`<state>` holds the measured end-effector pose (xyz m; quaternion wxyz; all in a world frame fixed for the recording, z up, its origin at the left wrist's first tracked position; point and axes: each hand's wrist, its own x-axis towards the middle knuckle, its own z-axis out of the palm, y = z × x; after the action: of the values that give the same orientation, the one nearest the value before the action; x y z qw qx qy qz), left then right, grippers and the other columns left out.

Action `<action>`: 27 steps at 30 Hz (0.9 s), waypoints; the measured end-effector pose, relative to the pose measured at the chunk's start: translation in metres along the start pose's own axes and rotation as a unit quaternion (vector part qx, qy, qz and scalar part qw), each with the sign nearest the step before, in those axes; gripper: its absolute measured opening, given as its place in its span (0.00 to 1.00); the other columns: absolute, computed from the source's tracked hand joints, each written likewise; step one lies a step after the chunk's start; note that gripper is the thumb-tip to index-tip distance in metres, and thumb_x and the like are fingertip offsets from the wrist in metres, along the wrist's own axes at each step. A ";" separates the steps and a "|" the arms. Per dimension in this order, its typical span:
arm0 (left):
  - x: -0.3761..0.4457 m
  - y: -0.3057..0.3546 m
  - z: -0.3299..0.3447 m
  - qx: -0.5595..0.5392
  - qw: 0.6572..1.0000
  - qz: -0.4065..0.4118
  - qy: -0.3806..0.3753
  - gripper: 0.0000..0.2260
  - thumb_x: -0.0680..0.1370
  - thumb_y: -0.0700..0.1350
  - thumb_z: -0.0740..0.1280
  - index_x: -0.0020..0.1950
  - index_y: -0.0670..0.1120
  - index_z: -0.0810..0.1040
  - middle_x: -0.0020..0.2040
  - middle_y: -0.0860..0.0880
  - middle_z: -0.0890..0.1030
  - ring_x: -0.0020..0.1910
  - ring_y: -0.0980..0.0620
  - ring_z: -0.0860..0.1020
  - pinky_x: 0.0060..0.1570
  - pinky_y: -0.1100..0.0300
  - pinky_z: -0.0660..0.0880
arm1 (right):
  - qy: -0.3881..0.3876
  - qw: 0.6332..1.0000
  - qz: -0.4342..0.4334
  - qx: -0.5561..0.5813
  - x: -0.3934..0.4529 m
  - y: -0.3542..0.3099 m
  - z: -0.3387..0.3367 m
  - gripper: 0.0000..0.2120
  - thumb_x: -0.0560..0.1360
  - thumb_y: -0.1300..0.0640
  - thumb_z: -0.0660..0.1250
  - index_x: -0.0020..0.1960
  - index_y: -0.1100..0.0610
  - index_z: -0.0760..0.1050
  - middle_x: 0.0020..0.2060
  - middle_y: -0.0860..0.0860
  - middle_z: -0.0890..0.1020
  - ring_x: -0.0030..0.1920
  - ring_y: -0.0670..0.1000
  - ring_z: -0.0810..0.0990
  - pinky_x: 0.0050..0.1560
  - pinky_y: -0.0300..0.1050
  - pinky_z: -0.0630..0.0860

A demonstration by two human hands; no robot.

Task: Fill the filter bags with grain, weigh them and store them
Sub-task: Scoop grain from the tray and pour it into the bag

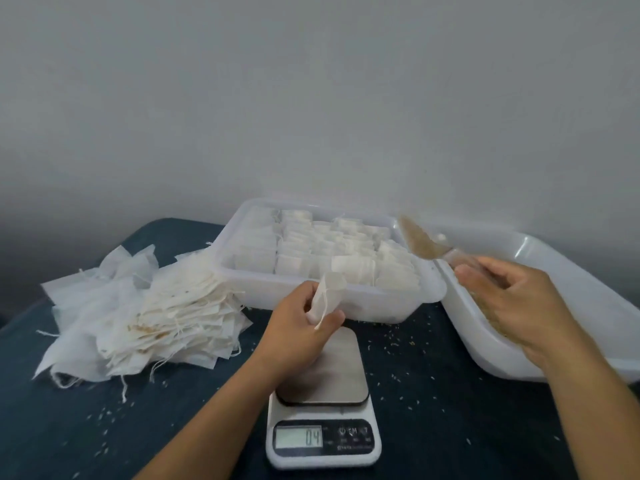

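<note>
Over steel scale (327, 367), left hand (301, 327) pinches papery filter bag (328, 295), right hand (512, 299) grips grain-heaped scoop (420, 240).

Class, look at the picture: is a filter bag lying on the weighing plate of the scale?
No: the scale's plate is bare, and the one filter bag being handled is held above it in the left hand.

A scale (323, 403) sits at the counter's (86, 427) front centre, a tray of filled bags (325, 261) behind it, a heap of empty filter bags (145, 313) to the left, a grain tub (554, 306) at right.
</note>
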<state>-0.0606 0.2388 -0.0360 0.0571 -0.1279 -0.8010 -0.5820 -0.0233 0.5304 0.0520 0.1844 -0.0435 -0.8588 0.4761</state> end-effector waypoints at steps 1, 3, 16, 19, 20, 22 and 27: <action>0.001 -0.001 -0.002 0.006 1.000 0.000 0.003 0.09 0.77 0.50 0.73 0.55 0.53 0.79 0.47 0.56 0.82 0.44 0.59 0.80 0.40 0.68 0.72 | -0.031 1.000 -0.001 0.008 -0.002 -0.003 0.001 0.20 0.67 0.37 0.76 0.56 0.42 0.85 0.52 0.36 0.86 0.53 0.36 0.84 0.58 0.41 0.76; 0.002 -0.003 -0.004 0.017 1.000 -0.005 0.006 0.09 0.77 0.50 0.73 0.56 0.53 0.79 0.48 0.56 0.83 0.45 0.58 0.80 0.40 0.69 0.71 | -0.093 0.996 -0.013 -0.005 -0.006 -0.010 0.000 0.19 0.65 0.39 0.77 0.55 0.41 0.86 0.53 0.38 0.87 0.56 0.38 0.84 0.60 0.43 0.75; 0.004 -0.006 -0.003 0.045 0.998 0.001 0.033 0.09 0.77 0.48 0.74 0.47 0.56 0.74 0.42 0.57 0.79 0.38 0.64 0.75 0.39 0.72 0.71 | -0.204 0.952 -0.052 -0.223 -0.008 -0.071 -0.025 0.20 0.57 0.30 0.76 0.49 0.29 0.83 0.45 0.32 0.86 0.46 0.33 0.82 0.52 0.43 0.78; 0.003 -0.008 -0.002 0.050 0.998 0.002 0.026 0.09 0.76 0.49 0.75 0.47 0.55 0.75 0.44 0.57 0.80 0.42 0.60 0.77 0.41 0.69 0.72 | -0.222 0.941 -0.058 -0.248 -0.007 -0.078 -0.024 0.20 0.57 0.30 0.76 0.48 0.28 0.83 0.44 0.32 0.86 0.46 0.34 0.83 0.56 0.46 0.80; 0.004 -0.009 -0.002 0.055 0.998 0.006 0.022 0.09 0.76 0.49 0.75 0.47 0.55 0.76 0.45 0.56 0.81 0.44 0.59 0.78 0.42 0.68 0.73 | -0.226 0.938 -0.062 -0.254 -0.006 -0.080 -0.023 0.20 0.56 0.29 0.76 0.48 0.28 0.83 0.44 0.32 0.86 0.46 0.34 0.83 0.56 0.45 0.80; 0.004 -0.010 -0.001 0.077 0.997 0.015 0.013 0.09 0.75 0.47 0.75 0.49 0.54 0.76 0.47 0.57 0.81 0.46 0.57 0.78 0.44 0.65 0.74 | -0.234 0.931 -0.068 -0.273 -0.004 -0.085 -0.021 0.20 0.55 0.29 0.76 0.47 0.29 0.83 0.43 0.31 0.85 0.46 0.32 0.82 0.54 0.42 0.79; 0.003 -0.013 0.000 0.106 0.994 0.027 -0.011 0.11 0.75 0.48 0.75 0.50 0.57 0.75 0.50 0.58 0.79 0.50 0.57 0.77 0.46 0.66 0.74 | -0.232 0.913 -0.093 -0.323 -0.001 -0.097 -0.019 0.16 0.55 0.28 0.75 0.41 0.28 0.80 0.40 0.25 0.81 0.47 0.28 0.77 0.45 0.35 0.73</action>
<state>-0.0673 0.2361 -0.0468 0.0775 -0.1491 -0.8551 -0.4905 -0.0060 0.4930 0.1420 -0.0005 0.0913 -0.9845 0.1495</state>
